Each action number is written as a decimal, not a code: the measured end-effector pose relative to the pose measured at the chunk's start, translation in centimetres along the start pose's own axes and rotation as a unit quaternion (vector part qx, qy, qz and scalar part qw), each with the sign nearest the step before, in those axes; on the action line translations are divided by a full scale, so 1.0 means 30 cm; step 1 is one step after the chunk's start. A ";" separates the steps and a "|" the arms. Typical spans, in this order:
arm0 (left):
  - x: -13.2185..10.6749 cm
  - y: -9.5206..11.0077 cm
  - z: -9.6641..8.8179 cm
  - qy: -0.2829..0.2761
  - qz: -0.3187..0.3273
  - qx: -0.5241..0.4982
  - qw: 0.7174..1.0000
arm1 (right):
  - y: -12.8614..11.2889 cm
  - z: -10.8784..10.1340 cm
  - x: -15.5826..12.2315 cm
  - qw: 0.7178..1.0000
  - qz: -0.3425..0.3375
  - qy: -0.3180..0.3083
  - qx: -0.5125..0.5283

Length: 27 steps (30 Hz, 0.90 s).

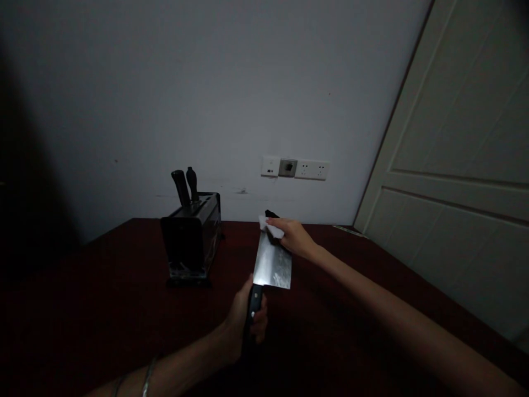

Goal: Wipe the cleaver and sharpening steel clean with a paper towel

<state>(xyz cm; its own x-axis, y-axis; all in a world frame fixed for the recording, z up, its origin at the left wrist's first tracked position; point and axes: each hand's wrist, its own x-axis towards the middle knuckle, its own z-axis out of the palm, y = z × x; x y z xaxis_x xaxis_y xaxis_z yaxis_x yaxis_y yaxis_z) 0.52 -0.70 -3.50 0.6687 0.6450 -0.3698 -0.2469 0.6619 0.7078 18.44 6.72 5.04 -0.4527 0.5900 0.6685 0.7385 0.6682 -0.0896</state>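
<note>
My left hand [246, 314] is wrapped round the black riveted handle of a cleaver [270, 264]. Its broad steel blade points away from me, up toward the wall. At the far end of the blade, my right hand [295, 236] pinches a folded white tissue or cloth [273, 229] against the metal. The tissue covers part of the blade tip. Pale smudges show on the blade near the lower right corner. A small black object [270, 213] peeks out behind the right fingers; its kind is hidden.
To the left on the dark red table [124, 309] stands a black knife block [192, 237], with two black handles [185, 186] sticking up from it. Behind the table, the grey wall carries a row of sockets [295, 168]. A panelled white door [463, 182] slants along the right.
</note>
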 end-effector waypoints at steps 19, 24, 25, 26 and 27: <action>-0.008 -0.001 0.003 0.001 0.017 0.033 0.999 | -0.004 -0.045 0.008 0.999 -0.020 -0.035 -0.035; 0.002 0.010 -0.006 0.015 0.025 0.019 0.999 | -0.170 0.012 -0.076 0.988 -0.121 -0.092 0.025; 0.000 0.014 -0.004 0.016 0.024 0.021 0.999 | -0.192 0.018 -0.086 0.985 -0.138 -0.100 0.035; -0.002 0.016 -0.001 0.016 0.026 0.024 0.999 | -0.203 0.018 -0.090 0.982 -0.152 -0.105 0.042; -0.005 0.018 0.002 0.016 0.028 0.027 0.999 | -0.202 0.014 -0.088 0.981 -0.158 -0.105 0.046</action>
<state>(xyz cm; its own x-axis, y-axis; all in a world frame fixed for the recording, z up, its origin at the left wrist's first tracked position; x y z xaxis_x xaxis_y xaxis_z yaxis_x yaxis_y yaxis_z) 0.32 -0.47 -3.00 0.6315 0.6933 -0.3472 -0.2448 0.6031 0.7592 14.95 1.32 3.51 -0.7521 0.4212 0.5068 0.5013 0.8649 0.0250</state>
